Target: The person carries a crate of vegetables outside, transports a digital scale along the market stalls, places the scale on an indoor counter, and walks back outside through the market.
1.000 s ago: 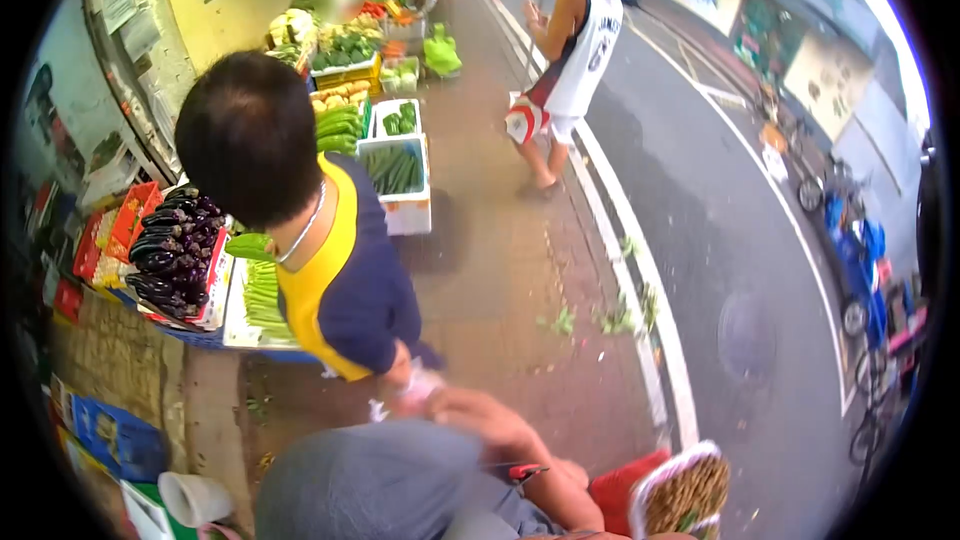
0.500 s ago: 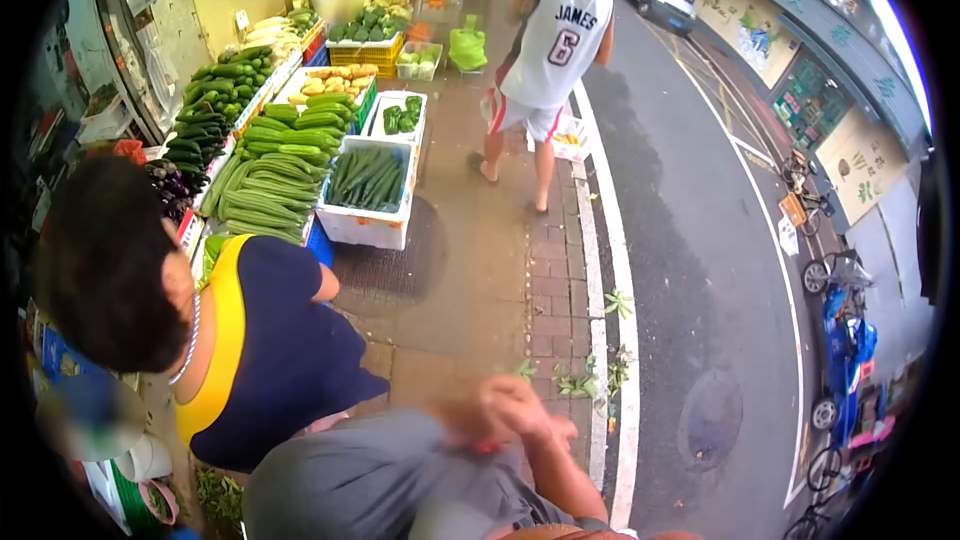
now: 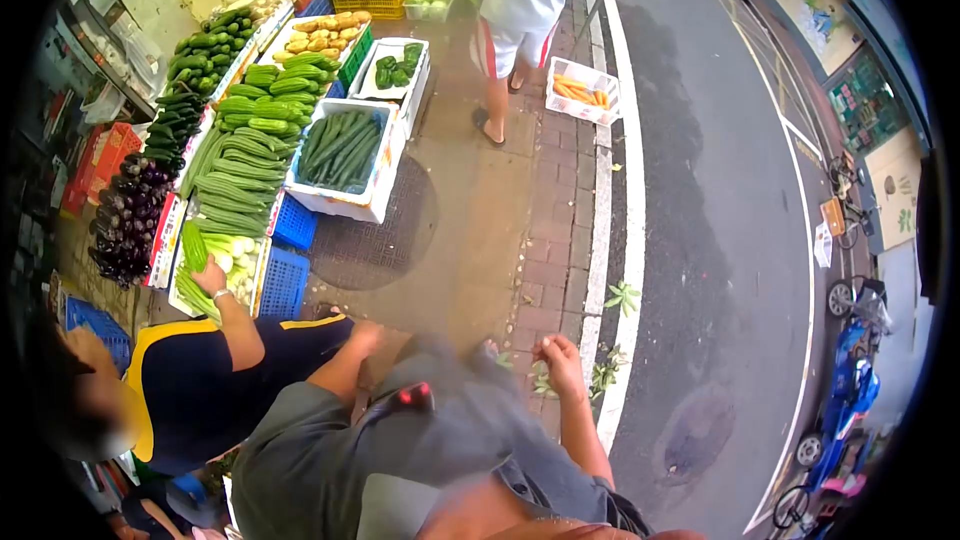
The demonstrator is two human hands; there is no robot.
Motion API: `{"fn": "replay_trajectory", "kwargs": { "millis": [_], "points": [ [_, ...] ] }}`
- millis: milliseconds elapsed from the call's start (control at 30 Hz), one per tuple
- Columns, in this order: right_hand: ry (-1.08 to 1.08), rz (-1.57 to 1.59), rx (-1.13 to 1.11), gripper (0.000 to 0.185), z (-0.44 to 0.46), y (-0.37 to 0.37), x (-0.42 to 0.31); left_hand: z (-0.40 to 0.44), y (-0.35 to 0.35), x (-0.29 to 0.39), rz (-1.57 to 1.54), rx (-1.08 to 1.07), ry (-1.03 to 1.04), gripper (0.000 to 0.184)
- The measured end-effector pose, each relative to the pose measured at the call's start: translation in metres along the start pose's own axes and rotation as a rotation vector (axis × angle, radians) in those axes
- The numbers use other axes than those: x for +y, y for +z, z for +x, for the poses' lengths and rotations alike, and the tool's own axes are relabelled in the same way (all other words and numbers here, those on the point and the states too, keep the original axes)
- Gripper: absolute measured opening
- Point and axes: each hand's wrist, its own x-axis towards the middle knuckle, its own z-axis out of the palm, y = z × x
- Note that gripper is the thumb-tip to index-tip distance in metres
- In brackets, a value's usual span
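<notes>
My right hand [image 3: 562, 362] is held out at the lower middle over the brick edging, its fingers curled together; whether anything is between them is too small to tell. Further left, my left hand [image 3: 366, 336] hangs near my grey clothing, blurred, its fingers hard to make out. A small red object [image 3: 415, 396] shows against the clothing between them. Beside me at the left, a person in navy and yellow [image 3: 200, 380] has a hand on a light green gourd [image 3: 195, 246] over a box of pale green vegetables [image 3: 238, 268].
Crates of eggplants [image 3: 130, 215], long green gourds [image 3: 240, 175] and cucumbers [image 3: 345, 148] line the left. A person in a white jersey [image 3: 525, 0] stands ahead by a carrot basket [image 3: 583, 90]. A road [image 3: 700, 190] runs on the right, with a blue vehicle [image 3: 845, 390].
My hands, close together before, are now apart. The person in navy now reaches to the gourd. The jersey wearer appears higher in view, and the carrot basket shows more fully.
</notes>
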Motion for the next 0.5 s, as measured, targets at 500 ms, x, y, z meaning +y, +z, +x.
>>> {"fn": "replay_trajectory", "kwargs": {
  "millis": [500],
  "points": [
    [-0.049, -0.750, -0.141, 0.031, 0.393, -0.037, -0.133, 0.097, 0.119, 0.247, 0.106, 0.330, -0.279, 0.018]
  ]
}}
